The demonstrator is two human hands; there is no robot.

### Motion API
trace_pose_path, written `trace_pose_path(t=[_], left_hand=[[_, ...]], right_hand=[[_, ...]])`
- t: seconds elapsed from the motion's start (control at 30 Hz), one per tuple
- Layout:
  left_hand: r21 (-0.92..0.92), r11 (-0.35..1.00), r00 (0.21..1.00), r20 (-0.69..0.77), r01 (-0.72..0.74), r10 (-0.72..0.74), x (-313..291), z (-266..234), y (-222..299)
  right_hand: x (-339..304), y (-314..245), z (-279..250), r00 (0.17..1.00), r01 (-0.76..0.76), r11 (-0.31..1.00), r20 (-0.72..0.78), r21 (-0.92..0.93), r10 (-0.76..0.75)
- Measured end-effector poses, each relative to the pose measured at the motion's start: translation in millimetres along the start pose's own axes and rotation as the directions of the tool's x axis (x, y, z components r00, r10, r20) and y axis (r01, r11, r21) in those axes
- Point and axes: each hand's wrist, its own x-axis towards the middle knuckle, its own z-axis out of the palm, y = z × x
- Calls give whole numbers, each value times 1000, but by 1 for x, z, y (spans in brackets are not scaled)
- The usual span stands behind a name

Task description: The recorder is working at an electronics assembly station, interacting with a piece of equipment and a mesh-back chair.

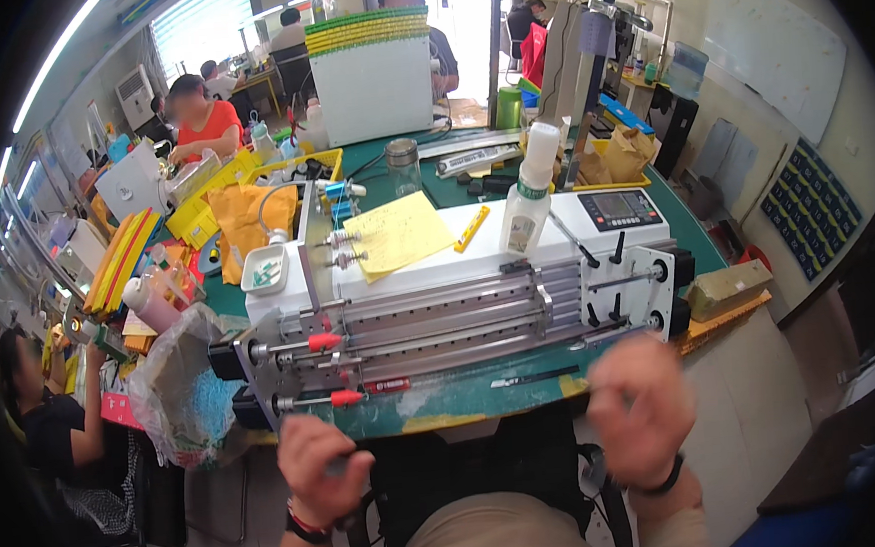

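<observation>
My left hand (319,469) hovers in front of the bench edge at the machine's left end, its fingers curled in. Whether anything small is between them is hidden. My right hand (644,409), smeared a little by motion, is raised before the right end with thumb and fingers drawn together; what it pinches, if anything, cannot be made out. Between and beyond them lies a white bench machine (436,243) with metal rails (440,318). Two red-tipped spindles (347,397) stick out at its left, just past my left hand. An end plate with black clamp levers (615,303) is nearest my right hand.
A white bottle (526,208), a yellow paper sheet (395,236) and a small white dish (265,270) stand on the machine. A dark slim tool (536,377) lies along the green bench edge. At left hangs a plastic bag of blue bits (210,398). Co-workers sit beyond.
</observation>
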Motion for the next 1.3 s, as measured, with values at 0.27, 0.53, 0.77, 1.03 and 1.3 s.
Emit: trace_pose_path(t=[0.27,0.53,0.77,1.03,1.3], left_hand=[[219,968,992,-61,124,-113,40,-10,-25],[346,930,992,-33,122,-118,55,-2,-42],[431,886,982,-10,173,-187,62,0,-41],[221,953,978,-25,209,-209,73,5,-50],[95,972,964,-178,217,-198,37,22,-57]], right_hand=[[163,73,37,972,-217,782,-53,-585,230],[199,163,59,889,-336,864,175,-376,422],[128,49,70,938,-107,981,-311,163,154],[77,4,187,989,-134,925,110,356,101],[83,9,226,993,-93,922,105,377,58]])
